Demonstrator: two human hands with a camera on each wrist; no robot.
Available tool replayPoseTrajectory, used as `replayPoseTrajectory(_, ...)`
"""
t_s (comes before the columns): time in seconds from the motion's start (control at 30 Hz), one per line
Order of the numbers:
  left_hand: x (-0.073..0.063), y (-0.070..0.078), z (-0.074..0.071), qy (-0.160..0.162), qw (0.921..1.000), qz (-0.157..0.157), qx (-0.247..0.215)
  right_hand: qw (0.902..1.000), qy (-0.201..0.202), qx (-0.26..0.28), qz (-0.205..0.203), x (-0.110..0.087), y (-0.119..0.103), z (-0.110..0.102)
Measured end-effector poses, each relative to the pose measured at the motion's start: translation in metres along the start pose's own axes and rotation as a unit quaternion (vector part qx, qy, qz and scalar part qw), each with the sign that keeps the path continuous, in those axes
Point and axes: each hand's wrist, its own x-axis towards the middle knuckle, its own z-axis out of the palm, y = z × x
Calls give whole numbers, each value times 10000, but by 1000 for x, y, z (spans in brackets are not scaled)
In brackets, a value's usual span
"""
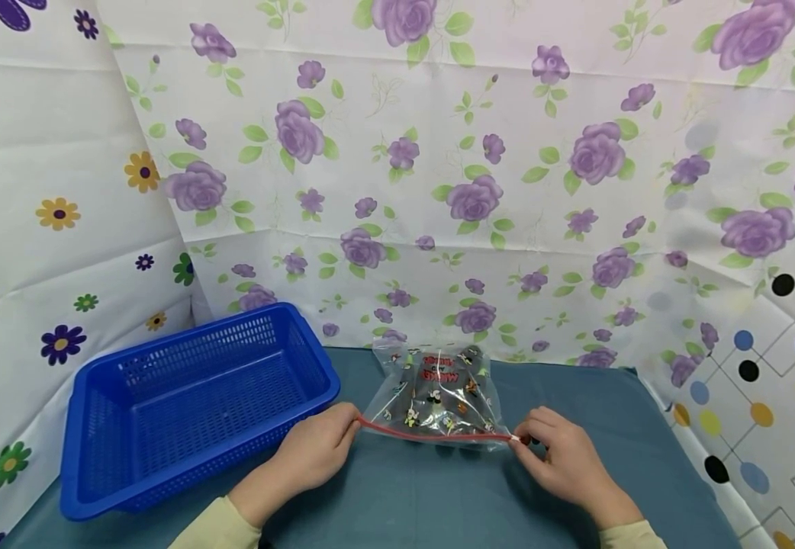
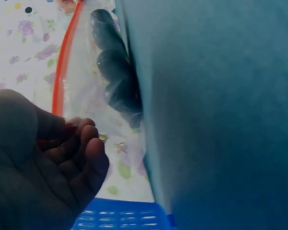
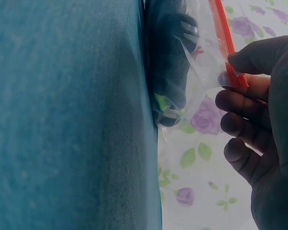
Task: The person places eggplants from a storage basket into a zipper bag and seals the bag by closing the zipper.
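Observation:
A clear zip bag [image 1: 378, 404] lies at the middle of the table, with a folded dark cloth [image 1: 432, 412] inside, printed with cartoon figures and red lettering. Along its near edge runs a red zip strip [image 1: 432, 438], raised off the table. My left hand [image 1: 318, 450] pinches the strip's left end between thumb and fingers. At the other end my right hand [image 1: 565, 457] pinches the corner by a small white piece. The right wrist view has thumb and forefinger on the red strip [image 3: 223, 33], the other fingers loosely bent. Dark folds of the cloth [image 2: 116, 67] show through the plastic in the left wrist view.
A blue perforated plastic basket [image 1: 198, 473] stands to the left, close to my left forearm. Teal cloth [image 1: 411, 503] covers the table. A flowered curtain [image 1: 384, 191] hangs right behind the bag, with patterned sheets at both sides.

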Motion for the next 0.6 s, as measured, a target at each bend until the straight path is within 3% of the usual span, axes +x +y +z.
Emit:
replayPoseTrajectory(0.2, -4, 6, -6, 242, 9960, 356, 788, 9999, -100, -29, 15, -1, 2, 1)
replayPoseTrajectory(0.47, -9, 19, -22, 201, 9945, 470, 912, 9999, -19, 18, -117, 2, 0, 1)
replayPoseTrajectory(0.6, -10, 23, -31, 384, 9942, 596, 805, 9995, 140, -224, -197, 5, -1, -2)
